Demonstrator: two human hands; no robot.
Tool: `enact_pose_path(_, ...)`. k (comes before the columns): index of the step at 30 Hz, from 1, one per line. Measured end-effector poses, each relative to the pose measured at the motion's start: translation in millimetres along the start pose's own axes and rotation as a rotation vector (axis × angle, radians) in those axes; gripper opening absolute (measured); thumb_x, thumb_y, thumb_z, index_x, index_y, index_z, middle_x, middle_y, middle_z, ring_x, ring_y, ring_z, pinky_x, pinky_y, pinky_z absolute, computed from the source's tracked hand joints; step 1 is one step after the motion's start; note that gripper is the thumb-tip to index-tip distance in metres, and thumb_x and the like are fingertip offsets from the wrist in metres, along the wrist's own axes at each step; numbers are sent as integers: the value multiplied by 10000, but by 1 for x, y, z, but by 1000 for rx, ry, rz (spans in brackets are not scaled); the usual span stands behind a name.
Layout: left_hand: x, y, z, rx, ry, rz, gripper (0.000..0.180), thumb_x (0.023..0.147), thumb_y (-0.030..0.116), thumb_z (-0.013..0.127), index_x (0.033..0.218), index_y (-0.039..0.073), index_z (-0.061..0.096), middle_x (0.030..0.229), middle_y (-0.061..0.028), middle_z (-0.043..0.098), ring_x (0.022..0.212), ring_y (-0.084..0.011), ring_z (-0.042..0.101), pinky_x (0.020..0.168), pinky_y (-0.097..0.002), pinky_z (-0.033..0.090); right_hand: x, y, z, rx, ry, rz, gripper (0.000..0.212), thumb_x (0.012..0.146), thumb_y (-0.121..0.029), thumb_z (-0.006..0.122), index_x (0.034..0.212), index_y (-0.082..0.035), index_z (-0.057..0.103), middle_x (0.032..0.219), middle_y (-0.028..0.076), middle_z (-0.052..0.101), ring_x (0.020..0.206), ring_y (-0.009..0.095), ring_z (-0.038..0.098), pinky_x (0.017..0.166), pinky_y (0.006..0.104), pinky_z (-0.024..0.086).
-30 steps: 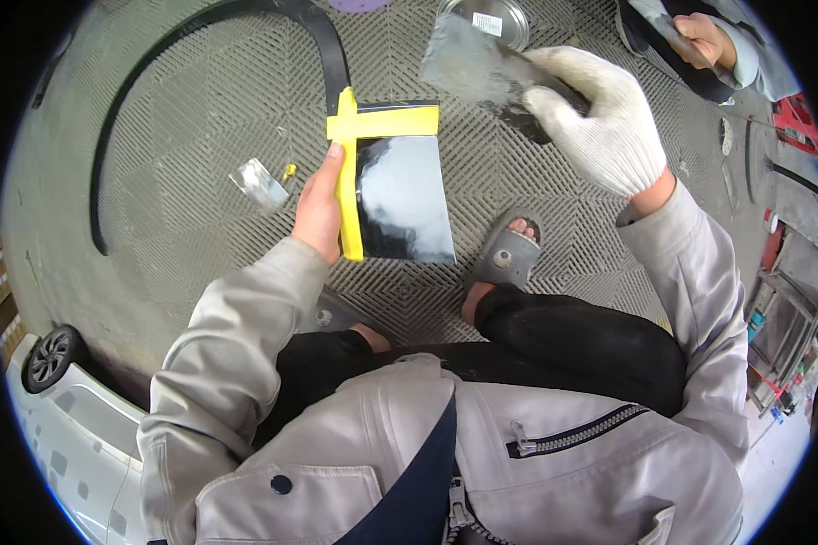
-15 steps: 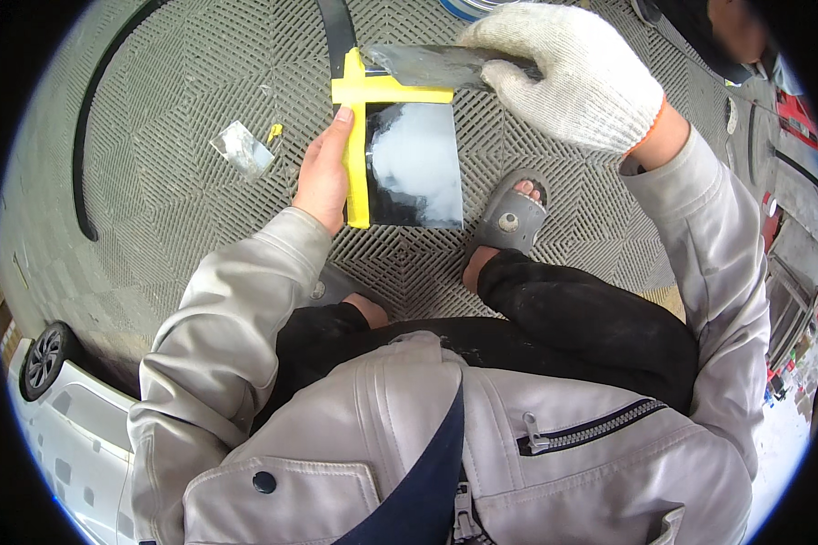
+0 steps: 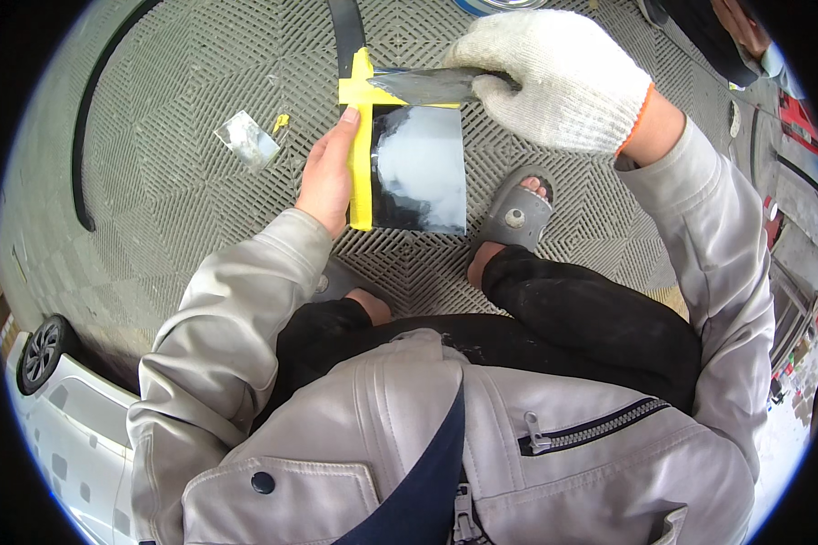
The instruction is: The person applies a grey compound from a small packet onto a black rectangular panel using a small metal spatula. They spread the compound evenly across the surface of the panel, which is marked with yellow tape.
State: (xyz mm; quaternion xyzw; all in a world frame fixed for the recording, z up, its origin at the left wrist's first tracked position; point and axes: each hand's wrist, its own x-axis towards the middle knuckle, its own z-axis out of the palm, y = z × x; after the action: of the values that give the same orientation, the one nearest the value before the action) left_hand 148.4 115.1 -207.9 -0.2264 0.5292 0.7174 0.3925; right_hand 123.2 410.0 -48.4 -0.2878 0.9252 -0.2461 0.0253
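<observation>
My bare left hand (image 3: 327, 174) is closed on the left edge of a black panel (image 3: 393, 213), its thumb lying on yellow masking tape (image 3: 362, 168). One tape strip runs down that edge and another crosses near the top. A patchy grey-white coat (image 3: 427, 159) covers much of the panel's face. In a white knit glove with an orange cuff, my right hand (image 3: 554, 84) grips a flat, dark grey-stained scraper (image 3: 427, 86). Its blade lies level over the upper tape strip; whether it presses on the tape I cannot tell. Beyond the tape a narrow black strip (image 3: 346, 32) extends away.
On the grated floor lie a small smeared clear sheet (image 3: 247, 141) and a yellow tape scrap (image 3: 282, 120). A long black strip (image 3: 84, 136) curves at the left. A blue-rimmed round container (image 3: 500, 4) stands ahead. Another person's hand (image 3: 743, 25) shows top right, a white car (image 3: 77, 436) lower left.
The scraper has come down toward me and now overlaps the upper tape strip, my gloved hand moving slightly left. My left hand keeps its hold on the panel. The other person's hand has shifted.
</observation>
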Motion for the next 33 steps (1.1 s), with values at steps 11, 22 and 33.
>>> enact_pose_path(11, -2, 2, 2, 4, 12, -15, 547, 1151, 496, 667, 1377, 1, 721, 1238, -55, 776, 1079, -135, 721, 993, -303, 566, 4, -2, 3, -13, -38, 9, 78, 852, -115, 704, 924, -105, 731, 827, 97, 683, 750, 361, 712, 674, 459, 581)
enact_pose_path(22, 20, -19, -6, 425, 55, 80, 806, 1184, 611, 478, 1512, -107, 642, 1429, -188, 732, 1274, -257, 675, 1163, -364, 476, -4, 15, 29, -52, 3, 241, 317, 992, -168, 735, 1276, -45, 804, 1067, 159, 816, 950, 335, 802, 870, 425, 645)
enact_pose_path(33, 100, -44, -175, 773, 925, 282, 369, 967, 345, 730, 1050, -4, 817, 1060, -261, 825, 1088, -430, 791, 1009, -511, 594, -42, 27, 45, 812, 177, 733, 513, 1018, -91, 632, 1508, 56, 598, 1126, 152, 790, 1006, 188, 800, 832, 341, 679)
